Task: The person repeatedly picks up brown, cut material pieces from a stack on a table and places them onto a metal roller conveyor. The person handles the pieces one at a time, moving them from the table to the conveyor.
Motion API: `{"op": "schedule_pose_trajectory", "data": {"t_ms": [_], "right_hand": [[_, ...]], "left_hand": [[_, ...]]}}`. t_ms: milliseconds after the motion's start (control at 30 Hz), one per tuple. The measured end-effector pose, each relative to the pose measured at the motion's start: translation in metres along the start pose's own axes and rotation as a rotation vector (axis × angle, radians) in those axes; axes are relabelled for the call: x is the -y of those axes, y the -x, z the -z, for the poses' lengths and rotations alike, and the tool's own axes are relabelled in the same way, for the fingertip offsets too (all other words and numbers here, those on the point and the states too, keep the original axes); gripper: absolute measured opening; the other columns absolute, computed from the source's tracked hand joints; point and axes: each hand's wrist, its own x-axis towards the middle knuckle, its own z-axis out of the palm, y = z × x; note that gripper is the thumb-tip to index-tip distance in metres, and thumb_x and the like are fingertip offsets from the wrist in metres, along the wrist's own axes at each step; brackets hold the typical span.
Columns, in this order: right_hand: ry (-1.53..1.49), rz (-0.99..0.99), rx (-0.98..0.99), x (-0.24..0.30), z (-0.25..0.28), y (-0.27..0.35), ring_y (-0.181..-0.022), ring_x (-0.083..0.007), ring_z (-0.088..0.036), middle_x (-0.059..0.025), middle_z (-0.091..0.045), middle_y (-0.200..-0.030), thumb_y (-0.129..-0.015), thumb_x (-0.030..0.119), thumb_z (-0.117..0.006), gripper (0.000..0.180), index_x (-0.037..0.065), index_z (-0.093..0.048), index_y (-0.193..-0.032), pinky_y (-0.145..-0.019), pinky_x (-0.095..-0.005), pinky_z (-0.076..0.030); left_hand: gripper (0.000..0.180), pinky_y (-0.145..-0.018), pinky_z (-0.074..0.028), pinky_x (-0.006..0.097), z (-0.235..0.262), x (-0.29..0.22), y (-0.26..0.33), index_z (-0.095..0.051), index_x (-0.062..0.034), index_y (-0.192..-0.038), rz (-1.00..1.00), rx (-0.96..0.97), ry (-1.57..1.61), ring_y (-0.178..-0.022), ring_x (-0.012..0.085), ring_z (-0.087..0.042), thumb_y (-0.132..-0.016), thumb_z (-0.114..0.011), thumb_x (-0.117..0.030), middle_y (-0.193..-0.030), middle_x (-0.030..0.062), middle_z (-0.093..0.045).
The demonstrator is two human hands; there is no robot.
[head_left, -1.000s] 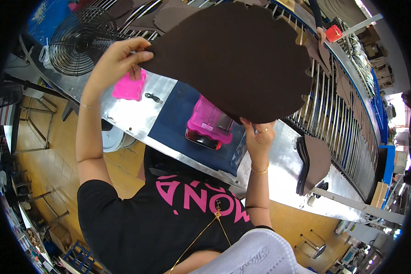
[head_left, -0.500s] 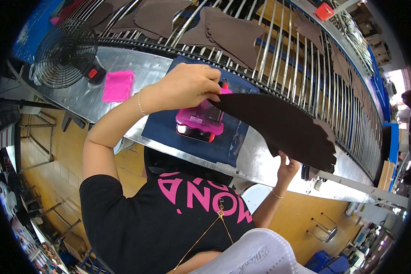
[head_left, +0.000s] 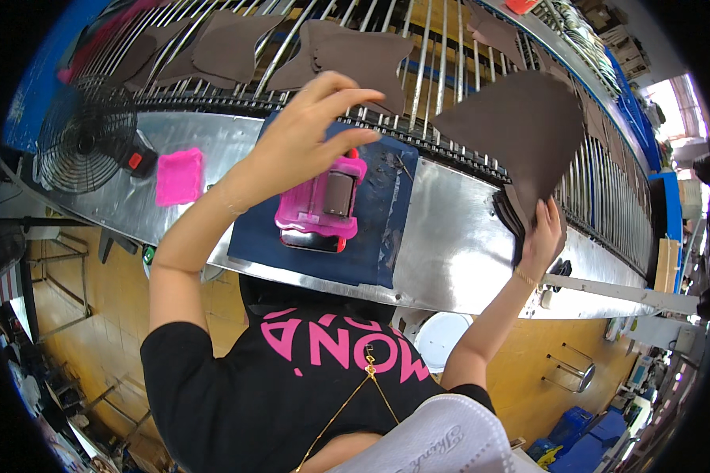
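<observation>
Brown sheet (head_left: 525,126) | over the barred rack (head_left: 615,217), pinched in the grip of your right hand (head_left: 543,243), not yet released | your left hand (head_left: 312,128) empty, fingers spread, near the pink tray (head_left: 301,207) | other brown pieces (head_left: 363,57) lie on the rack

You have one flat, plain brown piece (head_left: 521,118) held up. It points to the left, has a big round side on the right, and gets thin at the bottom. It shows over the far edge of the metal tabletop (head_left: 454,225), toward the right end. Just below, a pile of brown pieces with dark edges (head_left: 510,221) is partly hidden.
</observation>
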Motion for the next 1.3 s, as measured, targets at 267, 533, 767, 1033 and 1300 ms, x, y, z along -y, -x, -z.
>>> {"op": "schedule_pose_trajectory", "data": {"t_ms": [267, 533, 767, 1033, 1300], "right_hand": [[0.318, -0.095, 0.200, -0.095, -0.002, -0.172, -0.095, -0.0142, -0.059, -0.0118, -0.063, -0.109, -0.086, 0.007, -0.063, 0.041, -0.007, -0.053, -0.123, -0.084, -0.0246, -0.045], [1.070, -0.018, -0.024, -0.083, -0.030, -0.169, -0.096, -0.0234, -0.064, -0.0065, -0.069, -0.102, -0.081, 0.046, -0.063, 0.043, 0.016, -0.066, -0.113, -0.087, -0.0425, -0.042], [1.369, 0.035, -0.622, -0.084, 0.076, -0.053, -0.111, -0.0298, -0.052, -0.0107, -0.058, -0.117, -0.080, 0.044, -0.066, 0.041, 0.016, -0.067, -0.110, -0.088, -0.0547, -0.038], [1.512, -0.322, -0.779, -0.083, 0.143, 0.046, -0.116, -0.0325, -0.046, -0.0112, -0.050, -0.126, -0.081, 0.053, -0.061, 0.054, 0.013, -0.062, -0.118, -0.091, -0.0598, -0.035], [1.465, -0.518, -0.813, -0.067, 0.117, 0.022, -0.115, -0.0346, -0.049, -0.0152, -0.053, -0.123, -0.072, 0.052, -0.071, 0.056, 0.012, -0.065, -0.111, -0.086, -0.0576, -0.043]], "left_hand": [[0.042, -0.073, -0.042, 0.027, 0.051, 0.017, 0.043, -0.057, -0.0093, -0.121, 0.309, -0.131, -0.114, -0.085, 0.0169, -0.050, -0.081, -0.068, -0.016, -0.106, 0.0062, -0.054], [0.053, -0.069, -0.038, 0.022, 0.063, 0.043, 0.074, -0.049, -0.0109, -0.131, 0.494, -0.310, -0.098, -0.077, 0.0090, -0.041, -0.081, -0.068, -0.012, -0.109, 0.0013, -0.053], [0.047, -0.078, -0.040, 0.022, 0.062, 0.064, 0.068, -0.037, -0.0048, -0.137, 0.338, -0.470, -0.008, -0.078, 0.0082, -0.046, -0.093, -0.054, -0.006, -0.093, 0.0028, -0.055], [0.045, -0.075, -0.039, 0.021, 0.031, 0.057, 0.045, -0.029, -0.0022, -0.138, 0.284, -0.430, 0.322, -0.072, 0.0077, -0.048, -0.097, -0.048, -0.008, -0.076, 0.0037, -0.052], [0.048, -0.077, -0.040, 0.021, 0.019, 0.051, 0.057, -0.030, -0.0014, -0.137, 0.278, -0.448, 0.316, -0.075, 0.0078, -0.051, -0.094, -0.051, -0.006, -0.080, 0.0029, -0.056]]}}
